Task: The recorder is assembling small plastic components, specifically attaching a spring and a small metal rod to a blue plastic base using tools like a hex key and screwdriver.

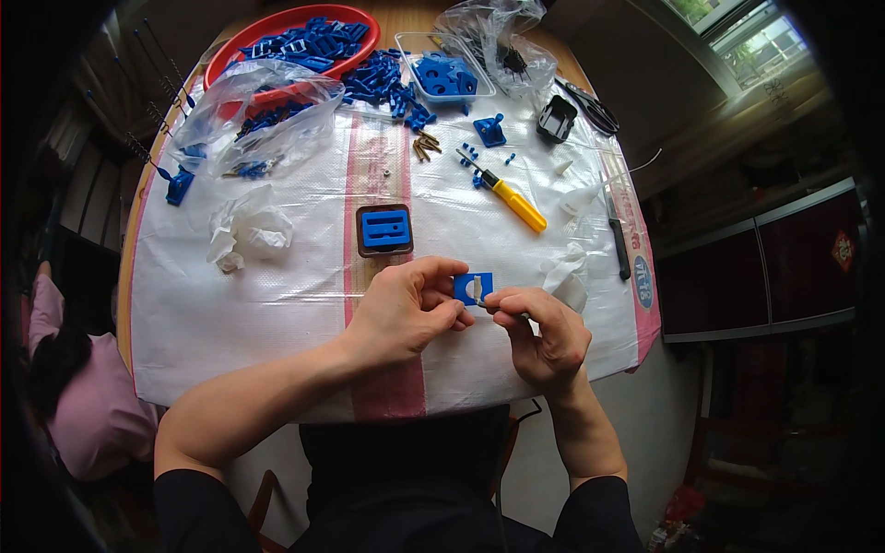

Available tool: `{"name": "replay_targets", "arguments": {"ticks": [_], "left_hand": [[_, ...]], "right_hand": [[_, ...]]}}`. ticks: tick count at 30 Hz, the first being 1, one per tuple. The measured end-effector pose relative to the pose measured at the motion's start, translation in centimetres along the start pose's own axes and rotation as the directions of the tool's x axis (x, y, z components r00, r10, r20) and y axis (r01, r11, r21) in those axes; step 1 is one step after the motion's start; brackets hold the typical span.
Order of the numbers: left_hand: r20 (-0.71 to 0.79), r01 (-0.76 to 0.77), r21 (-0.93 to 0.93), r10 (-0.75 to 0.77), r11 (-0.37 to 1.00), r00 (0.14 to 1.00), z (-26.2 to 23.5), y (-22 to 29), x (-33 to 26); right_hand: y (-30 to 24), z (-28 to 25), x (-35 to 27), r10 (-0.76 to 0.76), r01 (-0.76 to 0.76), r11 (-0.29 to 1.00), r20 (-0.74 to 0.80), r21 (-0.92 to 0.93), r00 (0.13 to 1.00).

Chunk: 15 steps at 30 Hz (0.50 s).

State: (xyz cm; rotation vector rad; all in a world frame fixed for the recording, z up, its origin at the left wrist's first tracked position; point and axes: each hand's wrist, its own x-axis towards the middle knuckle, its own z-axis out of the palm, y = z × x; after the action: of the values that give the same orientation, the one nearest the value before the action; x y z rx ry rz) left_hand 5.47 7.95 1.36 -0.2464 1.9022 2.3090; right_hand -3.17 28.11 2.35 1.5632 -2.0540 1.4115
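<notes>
Head view: the left hand (401,311) pinches a blue plate (486,279) above a white sheet (267,323); at the plate's lower edge the right hand (550,339) pinches a slim, mostly hidden item (482,303). Beyond lie a yellow-handled screwdriver (518,205) and a dark tray (361,238) bearing a blue block (384,218).

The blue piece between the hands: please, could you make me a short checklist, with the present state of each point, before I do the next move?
1. Blue piece supported: ok, the left hand holds it at its left side.
2. Right hand at the piece: ok, fingertips are at its lower right corner.
3. What the right fingertips pinch: cannot tell, the fingers mostly hide it.
4. Yellow-handled screwdriver away from hands: ok, it lies beyond them.
5. Knife away from hands: ok, it lies near the table's right side.
6. Brass-coloured pieces in a container: not ok, they lie loose.
</notes>
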Motion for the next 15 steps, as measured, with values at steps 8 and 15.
{"name": "replay_targets", "arguments": {"ticks": [8, 15], "left_hand": [[-0.017, -0.079, 0.018, 0.079, 0.997, 0.997, 0.14, -0.6, 0.06], [-0.018, -0.079, 0.035, 0.08, 0.996, 0.997, 0.11, -0.49, -0.03]], "right_hand": [[0.15, -0.02, -0.12, 0.012, -0.012, 1.0, 0.005, 0.006, 1.0], [0.03, 0.02, -0.01, -0.007, 0.007, 1.0, 0.005, 0.01, 1.0]]}}
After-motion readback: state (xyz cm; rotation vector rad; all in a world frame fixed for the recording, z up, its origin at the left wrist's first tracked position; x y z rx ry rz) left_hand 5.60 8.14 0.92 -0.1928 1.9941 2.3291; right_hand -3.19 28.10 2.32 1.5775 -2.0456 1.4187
